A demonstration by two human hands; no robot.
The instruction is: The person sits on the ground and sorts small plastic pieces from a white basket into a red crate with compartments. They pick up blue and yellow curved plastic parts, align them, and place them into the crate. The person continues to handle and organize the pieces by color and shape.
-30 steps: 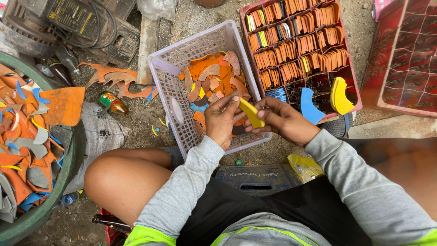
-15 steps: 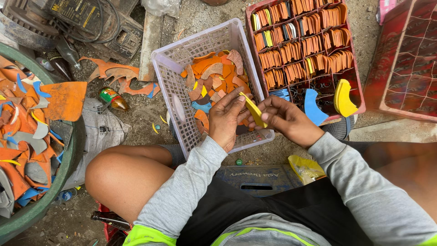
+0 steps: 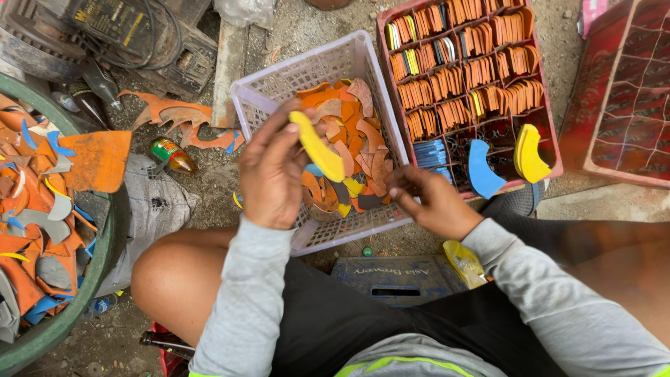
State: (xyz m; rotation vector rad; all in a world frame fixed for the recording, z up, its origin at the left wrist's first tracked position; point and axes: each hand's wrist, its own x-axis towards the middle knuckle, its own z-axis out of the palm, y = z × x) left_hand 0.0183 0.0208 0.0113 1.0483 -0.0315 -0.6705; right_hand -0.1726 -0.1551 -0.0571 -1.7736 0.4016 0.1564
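Since the earlier frame, our left hand (image 3: 269,174) lifts the yellow piece (image 3: 317,148) above the basket (image 3: 279,87), grip pinching it; right hand (image 3: 433,202), released, should pick single offcuts.

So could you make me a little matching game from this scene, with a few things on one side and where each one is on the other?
Things:
1. yellow curved piece
2. blue curved piece
3. small bottle
4. orange scraps

Places:
A. lying on the ground beside the white basket
B. held in the left hand
C. piled inside the white basket
D. leaning on the near edge of the red divided crate

Pairs: 1-B, 2-D, 3-A, 4-C
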